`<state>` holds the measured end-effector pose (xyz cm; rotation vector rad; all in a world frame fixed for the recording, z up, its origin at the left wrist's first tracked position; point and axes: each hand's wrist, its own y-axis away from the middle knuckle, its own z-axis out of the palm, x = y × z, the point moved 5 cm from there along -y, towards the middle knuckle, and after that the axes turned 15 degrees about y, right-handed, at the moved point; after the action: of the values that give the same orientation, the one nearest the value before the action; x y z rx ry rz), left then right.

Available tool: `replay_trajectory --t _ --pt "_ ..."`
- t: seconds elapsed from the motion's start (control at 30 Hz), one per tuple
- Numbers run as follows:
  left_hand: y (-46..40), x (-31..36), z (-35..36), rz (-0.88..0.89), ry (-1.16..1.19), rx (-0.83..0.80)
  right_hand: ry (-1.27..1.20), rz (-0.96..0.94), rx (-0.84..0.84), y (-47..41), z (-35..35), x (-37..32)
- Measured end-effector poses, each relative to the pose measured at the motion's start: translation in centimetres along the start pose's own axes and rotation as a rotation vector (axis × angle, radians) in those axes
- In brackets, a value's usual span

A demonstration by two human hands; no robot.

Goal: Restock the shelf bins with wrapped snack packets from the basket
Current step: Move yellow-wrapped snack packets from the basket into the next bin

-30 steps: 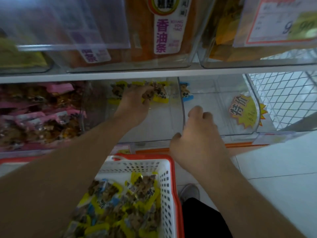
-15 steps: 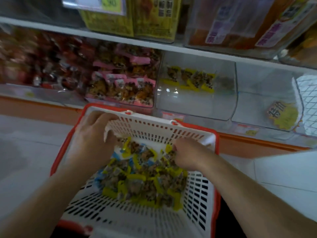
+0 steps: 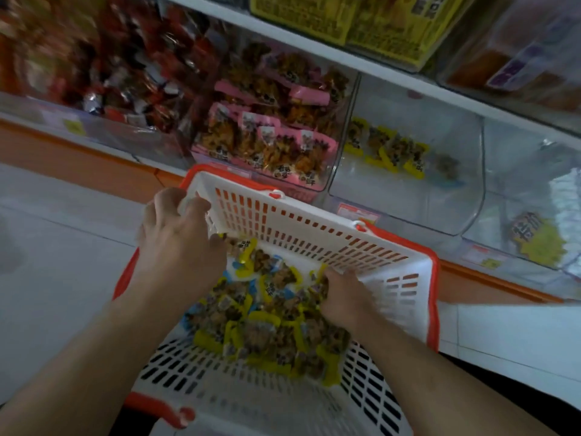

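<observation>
Hands (image 3: 342, 294) among basket (image 3: 314, 243) packets (image 3: 267, 325)

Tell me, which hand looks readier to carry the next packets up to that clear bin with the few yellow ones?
Probably the right hand: its fingers are dug into the yellow packets, and it is nearer the clear bin. The left hand lies at the basket corner, by the pile's edge.

Premises: retail shop, snack aisle. Evidence: white shelf (image 3: 361, 62) carrying clear plastic bins (image 3: 408, 196) of wrapped snacks; starburst price sticker (image 3: 539, 242) on one bin's front; price tags (image 3: 356, 212) along the lower edge; white-and-red shopping basket (image 3: 314, 234); tiled floor (image 3: 56, 247).
</observation>
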<state>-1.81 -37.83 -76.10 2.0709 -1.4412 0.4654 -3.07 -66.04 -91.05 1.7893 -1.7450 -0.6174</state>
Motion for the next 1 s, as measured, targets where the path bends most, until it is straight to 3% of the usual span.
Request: replay_trajectory --t 0.07,0.13,0.23,0.33,0.4,0.53,0.7,0.87,1.0 --pt "-0.1 1.4 0.0 0.101 0.091 0.039 -0.162 -0.089 0.02 1.1 -2.4 -0.8" --pt "-0.1 2.6 0.9 0.107 0.196 -0.031 -0.27 -0.18 0.049 2.8 -5.2 -1.6" --pt "-0.3 3.4 3.5 -0.058 0.392 -0.283 -0.36 -0.312 0.152 6.9 -10.4 -2.3" --pt "0.5 4.4 5.0 -0.225 0.759 -0.552 -0.393 -0.451 0.321 10.6 -14.2 -2.4" --pt "1.0 5.9 5.1 -0.196 0.962 -0.649 -0.443 -0.448 0.371 11.5 -15.1 -1.9" --pt "0.0 6.9 3.9 -0.065 1.113 -0.486 -0.626 -0.446 0.249 10.0 -16.5 -0.9" --pt "-1.1 7.0 3.3 -0.073 1.133 -0.356 -0.921 -0.484 0.223 7.6 -18.5 0.5" --pt "-1.5 7.9 3.6 -0.023 1.055 -0.379 -0.93 -0.495 0.128 7.2 -18.4 0.4" --pt "-1.4 8.7 4.1 0.025 1.035 -0.331 -0.887 -0.404 0.24 7.1 -18.7 0.6"
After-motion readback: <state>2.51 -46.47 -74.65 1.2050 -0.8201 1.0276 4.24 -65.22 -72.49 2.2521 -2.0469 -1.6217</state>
